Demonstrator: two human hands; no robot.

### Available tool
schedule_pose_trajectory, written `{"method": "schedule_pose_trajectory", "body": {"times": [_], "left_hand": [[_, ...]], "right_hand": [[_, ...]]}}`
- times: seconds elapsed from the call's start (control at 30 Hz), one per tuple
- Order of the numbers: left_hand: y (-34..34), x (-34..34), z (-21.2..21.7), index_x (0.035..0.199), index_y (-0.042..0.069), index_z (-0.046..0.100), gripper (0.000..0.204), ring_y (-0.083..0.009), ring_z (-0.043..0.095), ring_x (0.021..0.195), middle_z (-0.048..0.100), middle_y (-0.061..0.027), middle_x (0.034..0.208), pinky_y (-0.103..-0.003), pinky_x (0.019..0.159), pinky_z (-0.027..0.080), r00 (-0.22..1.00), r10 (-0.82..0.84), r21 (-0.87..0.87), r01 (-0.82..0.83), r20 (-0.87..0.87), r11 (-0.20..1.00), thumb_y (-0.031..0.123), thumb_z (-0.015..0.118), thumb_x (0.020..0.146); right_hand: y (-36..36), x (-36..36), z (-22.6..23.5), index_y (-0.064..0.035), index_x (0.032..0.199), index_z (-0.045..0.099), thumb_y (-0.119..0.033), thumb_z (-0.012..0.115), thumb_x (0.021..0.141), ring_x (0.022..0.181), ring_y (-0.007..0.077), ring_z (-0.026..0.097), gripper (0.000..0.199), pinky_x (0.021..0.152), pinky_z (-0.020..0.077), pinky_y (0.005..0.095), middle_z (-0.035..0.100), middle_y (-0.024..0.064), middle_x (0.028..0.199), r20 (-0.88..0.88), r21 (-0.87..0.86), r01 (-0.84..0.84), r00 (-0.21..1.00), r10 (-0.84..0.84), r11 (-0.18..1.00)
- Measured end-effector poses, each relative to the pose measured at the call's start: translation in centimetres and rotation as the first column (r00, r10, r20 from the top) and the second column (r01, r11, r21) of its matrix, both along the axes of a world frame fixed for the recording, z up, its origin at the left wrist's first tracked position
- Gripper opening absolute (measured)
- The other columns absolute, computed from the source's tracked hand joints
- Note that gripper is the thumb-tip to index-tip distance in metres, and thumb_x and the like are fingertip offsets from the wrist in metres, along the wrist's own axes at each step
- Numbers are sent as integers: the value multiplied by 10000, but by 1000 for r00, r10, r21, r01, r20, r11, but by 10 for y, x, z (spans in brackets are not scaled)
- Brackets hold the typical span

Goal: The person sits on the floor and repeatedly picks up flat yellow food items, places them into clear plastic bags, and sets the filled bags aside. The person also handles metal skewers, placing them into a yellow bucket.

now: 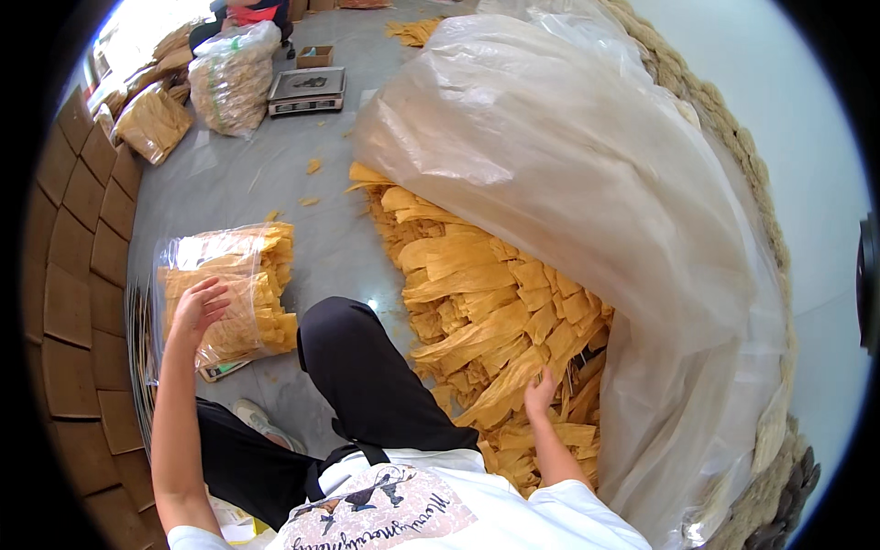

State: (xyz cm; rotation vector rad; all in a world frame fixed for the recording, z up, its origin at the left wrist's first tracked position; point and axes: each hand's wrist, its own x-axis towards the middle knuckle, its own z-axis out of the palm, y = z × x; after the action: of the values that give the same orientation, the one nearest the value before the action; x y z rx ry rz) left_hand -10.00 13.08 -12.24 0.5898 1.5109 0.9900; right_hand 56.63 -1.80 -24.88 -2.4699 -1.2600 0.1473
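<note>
My left hand (200, 304) is over a clear plastic bag (206, 252) on the floor at the left, its fingers stretched out and nothing in them. Packed in that bag are yellow dried sheets (273, 316), some sticking out of its right end. At the right my right hand (541, 392) is closed on a long yellow dried sheet (515, 378), at the near side of a big heap of such sheets (449, 261). My fingertips there are partly hidden. A large cloudy plastic sheet (587, 156) covers the far and right part of the heap.
Stacked brown cartons (71, 307) line the left side. Farther off are a scale (308, 90), a small box (314, 57), a full clear sack (234, 82) and a person (246, 11). Scraps (313, 166) lie on the grey floor. Thick rope-like bundles (724, 110) edge the right wall.
</note>
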Motion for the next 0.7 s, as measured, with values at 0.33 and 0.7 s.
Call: {"method": "schedule_pose_trajectory", "body": {"times": [0.33, 0.7], "left_hand": [[-65, -54, 22, 1290, 20, 428, 455, -181, 627, 844, 595, -113, 1129, -291, 708, 494, 980, 1, -83, -18, -199, 996, 177, 510, 870], [-76, -57, 14, 1275, 53, 450, 404, -180, 631, 821, 606, -100, 1091, -293, 685, 500, 988, -34, -138, 13, -150, 990, 174, 485, 892]], "right_hand": [[-13, 36, -21, 1, 868, 560, -333, 468, 925, 799, 340, 588, 351, 715, 440, 427, 603, 184, 822, -293, -406, -6, 948, -124, 914], [-21, 27, 4, -11, 768, 549, -310, 469, 935, 562, 232, 557, 352, 603, 465, 353, 560, 114, 618, -471, -258, -90, 881, -44, 962]]}}
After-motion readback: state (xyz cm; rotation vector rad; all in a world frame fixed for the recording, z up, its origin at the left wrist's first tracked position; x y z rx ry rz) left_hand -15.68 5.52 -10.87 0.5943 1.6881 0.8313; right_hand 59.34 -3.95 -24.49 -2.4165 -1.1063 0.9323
